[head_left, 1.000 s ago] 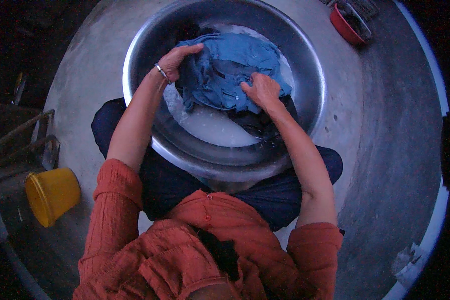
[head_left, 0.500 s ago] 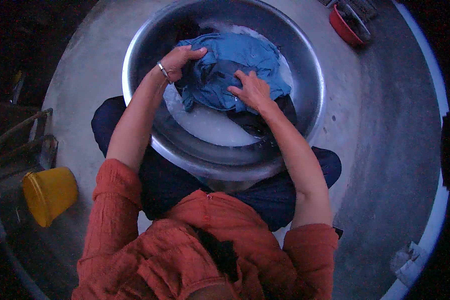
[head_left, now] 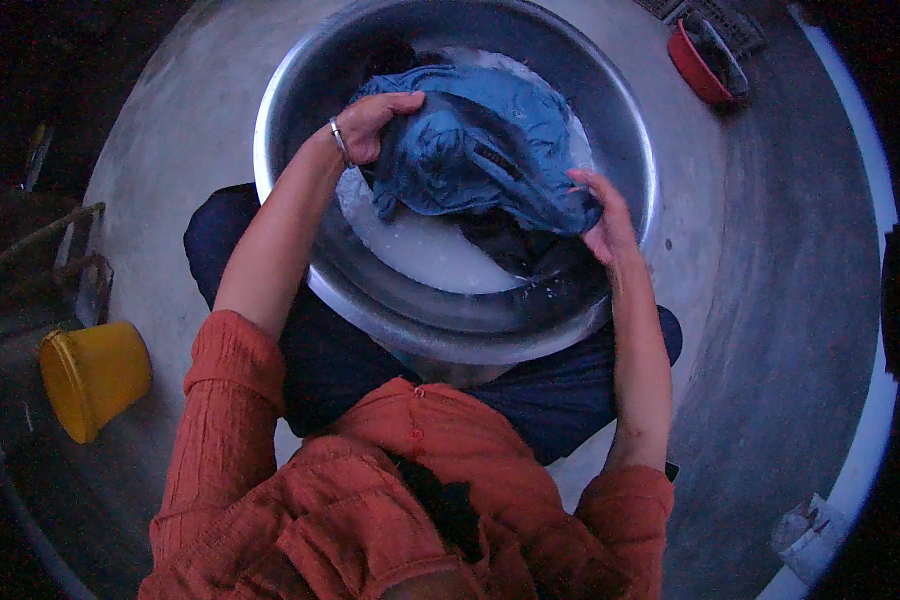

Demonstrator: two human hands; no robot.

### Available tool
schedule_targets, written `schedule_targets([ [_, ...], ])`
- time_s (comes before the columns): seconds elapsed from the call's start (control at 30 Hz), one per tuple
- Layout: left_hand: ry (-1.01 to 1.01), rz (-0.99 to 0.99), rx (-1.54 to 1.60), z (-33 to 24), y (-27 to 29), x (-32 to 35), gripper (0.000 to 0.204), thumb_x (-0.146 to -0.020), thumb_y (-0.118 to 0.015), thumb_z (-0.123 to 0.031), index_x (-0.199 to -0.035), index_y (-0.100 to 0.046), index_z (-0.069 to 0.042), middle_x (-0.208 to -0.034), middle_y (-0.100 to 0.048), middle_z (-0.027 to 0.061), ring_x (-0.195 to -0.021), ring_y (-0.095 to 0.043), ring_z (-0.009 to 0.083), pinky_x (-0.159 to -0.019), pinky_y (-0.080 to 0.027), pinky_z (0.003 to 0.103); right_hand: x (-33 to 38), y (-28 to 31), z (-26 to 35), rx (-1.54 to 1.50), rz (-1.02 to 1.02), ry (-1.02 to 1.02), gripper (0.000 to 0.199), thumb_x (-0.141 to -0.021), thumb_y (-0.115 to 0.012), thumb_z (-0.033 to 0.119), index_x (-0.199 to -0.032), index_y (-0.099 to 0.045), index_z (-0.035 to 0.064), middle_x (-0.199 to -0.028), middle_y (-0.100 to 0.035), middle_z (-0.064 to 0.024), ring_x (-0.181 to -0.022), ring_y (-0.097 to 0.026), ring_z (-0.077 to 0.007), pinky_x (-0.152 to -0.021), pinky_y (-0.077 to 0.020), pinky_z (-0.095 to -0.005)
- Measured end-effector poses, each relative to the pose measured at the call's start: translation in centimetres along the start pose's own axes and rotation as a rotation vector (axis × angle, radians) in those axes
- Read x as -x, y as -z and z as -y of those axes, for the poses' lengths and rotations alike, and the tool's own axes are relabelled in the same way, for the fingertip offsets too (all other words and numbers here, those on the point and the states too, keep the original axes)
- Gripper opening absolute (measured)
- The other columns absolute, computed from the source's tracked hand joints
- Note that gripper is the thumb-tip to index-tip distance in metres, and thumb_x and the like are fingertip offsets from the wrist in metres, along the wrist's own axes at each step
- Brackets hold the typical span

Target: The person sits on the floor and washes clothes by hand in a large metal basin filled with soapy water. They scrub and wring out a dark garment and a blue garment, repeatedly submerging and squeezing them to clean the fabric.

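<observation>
A wet blue garment [head_left: 470, 150] is stretched between my hands over a large round metal basin [head_left: 440, 335]. My left hand [head_left: 368, 122], with a bangle at the wrist, grips its left side, thumb on top and the other fingers hidden beneath. At the garment's right end, my right hand [head_left: 607, 215] pinches the cloth near the basin's inner wall. Cloudy, whitish water [head_left: 420, 252] shows in the basin below the garment. Dark cloth [head_left: 515, 248] lies in the water under the blue garment, partly covered by it.
The basin stands between my bent legs on a grey concrete floor [head_left: 760, 330]. A yellow bucket [head_left: 110, 375] leans or lies at the left. Far right are a red bowl [head_left: 700, 68] with something in it and a dark slatted crate [head_left: 735, 22]. A pale crumpled item [head_left: 810, 530] lies at the lower right.
My right hand has moved right, from the middle of the garment to its right end, and now grips it there. The cloth is spread wider; my left hand keeps its hold.
</observation>
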State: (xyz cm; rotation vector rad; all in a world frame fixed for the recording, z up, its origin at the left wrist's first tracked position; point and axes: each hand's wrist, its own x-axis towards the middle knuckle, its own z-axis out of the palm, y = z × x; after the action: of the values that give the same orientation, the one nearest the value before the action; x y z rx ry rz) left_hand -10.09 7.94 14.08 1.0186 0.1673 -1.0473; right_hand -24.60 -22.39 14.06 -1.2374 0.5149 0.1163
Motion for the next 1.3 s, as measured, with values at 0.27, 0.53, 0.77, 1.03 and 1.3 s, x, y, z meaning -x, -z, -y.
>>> schedule_targets([
  [0.27, 0.024, 0.026, -0.089, 0.9, -0.9, 0.2, 0.035, -0.083, -0.055, -0.029, -0.105, -0.054, -0.002, -0.102, -0.060, 0.0121, -0.087, -0.060, 0.0219, -0.080, -0.049, 0.040, 2.2, -3.7, 0.3, 0.719, 0.112, 0.287, 0.018, -0.078, -0.063, 0.021, -0.077, -0.061, 0.0030, -0.078, -0.056, 0.0002, -0.074, -0.047, -0.0081, -0.067, -0.0383, -0.0240],
  [0.53, 0.060, 0.170, -0.211, 2.3, -3.5, 1.3, 0.034, -0.084, -0.054, -0.026, -0.109, -0.053, -0.002, -0.105, -0.059, 0.0085, -0.090, -0.059, 0.0186, -0.080, -0.050, 0.032, 2.6, -10.2, 0.4, 0.455, 0.129, 0.381, 0.041, -0.070, -0.070, 0.026, -0.100, -0.058, 0.0006, -0.100, -0.059, -0.0126, -0.099, -0.052, -0.0190, -0.083, -0.0402, -0.0304],
  [0.77, -0.148, 0.429, -0.631, 2.5, -3.6, 2.2, 0.042, -0.072, -0.070, -0.019, -0.107, -0.054, -0.001, -0.095, -0.061, 0.0049, -0.083, -0.058, 0.0112, -0.074, -0.048, 0.024, 2.0, -8.7, 1.6, 0.591, 0.223, 0.154, 0.039, -0.071, -0.070, 0.027, -0.096, -0.060, -0.0008, -0.087, -0.061, -0.0088, -0.083, -0.056, -0.0152, -0.074, -0.0425, -0.0259],
  [1.03, -0.115, 0.329, -0.619, 1.2, -3.7, 3.3, 0.025, -0.076, -0.066, -0.028, -0.089, -0.056, -0.009, -0.070, -0.051, -0.0050, -0.059, -0.042, 0.0048, -0.056, -0.034, 0.020, 1.6, -4.8, 1.1, -0.035, 0.072, 0.086, 0.025, -0.079, -0.061, 0.018, -0.096, -0.057, 0.0007, -0.088, -0.060, -0.0062, -0.081, -0.057, -0.0138, -0.073, -0.0450, -0.0261],
  [1.3, -0.145, 0.306, -0.492, 1.1, -3.8, 2.8, 0.027, -0.080, -0.059, -0.040, -0.077, -0.053, -0.014, -0.061, -0.044, -0.0076, -0.054, -0.035, 0.0043, -0.051, -0.028, 0.020, 2.0, -4.3, 0.6, -0.177, 0.133, 0.057, 0.019, -0.082, -0.056, 0.015, -0.094, -0.057, 0.0008, -0.089, -0.060, -0.0065, -0.081, -0.058, -0.0155, -0.075, -0.0455, -0.0283],
])
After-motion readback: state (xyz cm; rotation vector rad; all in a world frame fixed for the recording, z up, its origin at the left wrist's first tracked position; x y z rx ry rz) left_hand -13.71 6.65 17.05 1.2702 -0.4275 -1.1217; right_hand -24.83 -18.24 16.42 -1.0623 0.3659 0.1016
